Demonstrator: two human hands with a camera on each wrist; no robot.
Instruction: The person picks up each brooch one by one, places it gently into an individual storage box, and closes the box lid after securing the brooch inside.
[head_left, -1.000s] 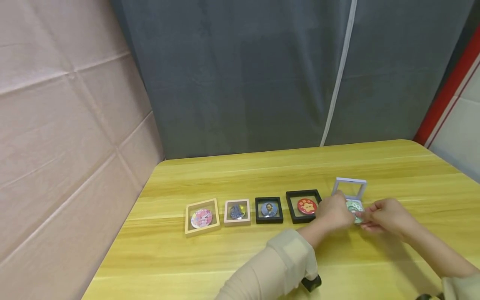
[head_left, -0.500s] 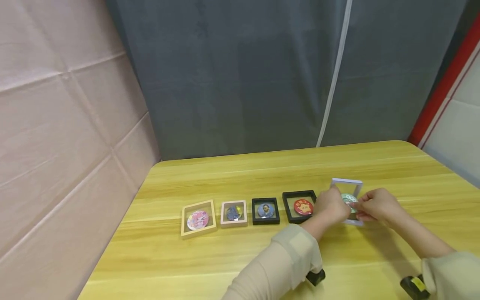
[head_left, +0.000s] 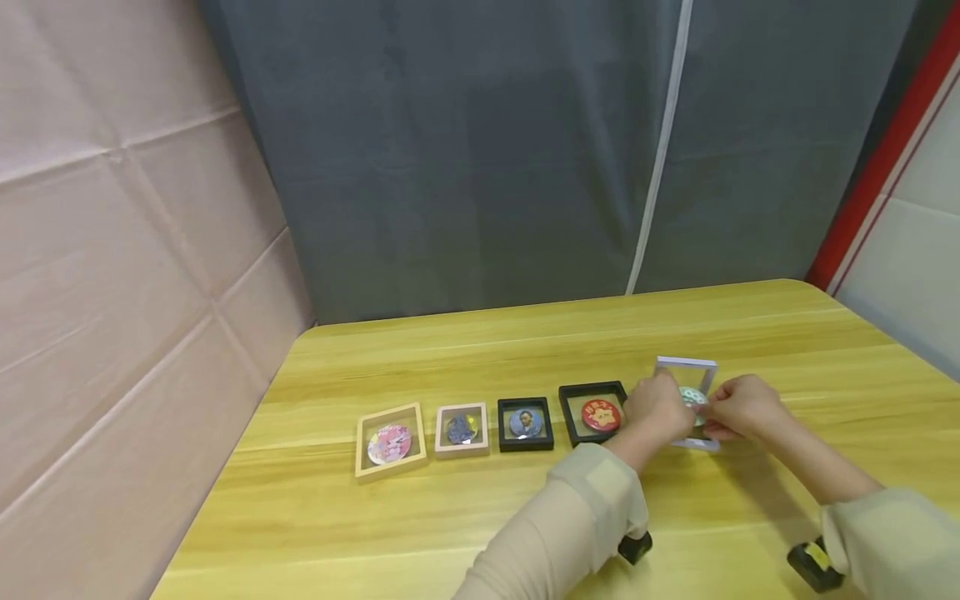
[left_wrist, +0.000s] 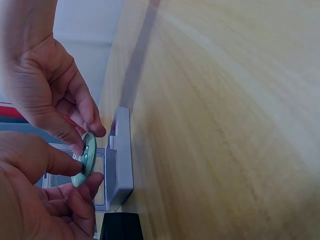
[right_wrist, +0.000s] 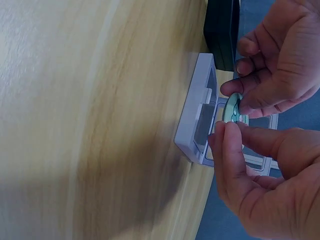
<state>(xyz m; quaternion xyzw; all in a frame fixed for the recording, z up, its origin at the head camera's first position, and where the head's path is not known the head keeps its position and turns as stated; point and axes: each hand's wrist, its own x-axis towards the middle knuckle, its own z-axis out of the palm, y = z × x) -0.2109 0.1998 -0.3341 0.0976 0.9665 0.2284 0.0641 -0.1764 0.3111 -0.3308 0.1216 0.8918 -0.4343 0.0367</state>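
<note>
Both hands hold a round mint-green button badge (head_left: 692, 395) above an open pale lilac display frame (head_left: 686, 362). My left hand (head_left: 660, 408) pinches one side of it, thumb on the face and curled fingers behind, as the left wrist view shows. On the opposite side, my right hand (head_left: 746, 407) pinches the badge's edge between thumb and fingers. In the right wrist view the badge (right_wrist: 231, 108) is tilted up, apart from the frame's base (right_wrist: 196, 107). The frame's lid stands raised behind, and the hands partly hide it.
Left of the hands, a row of framed badges lies on the wooden table (head_left: 420, 533): a black frame with a red badge (head_left: 601, 415), a smaller black frame (head_left: 526, 423), a pink frame (head_left: 462, 430) and a cream frame (head_left: 391, 442). A dark curtain (head_left: 465, 167) hangs behind.
The badge has come up from low over the frame's base, and the base's near edge now shows beneath it. Both hands rose slightly with it. The head view has shifted a little.
</note>
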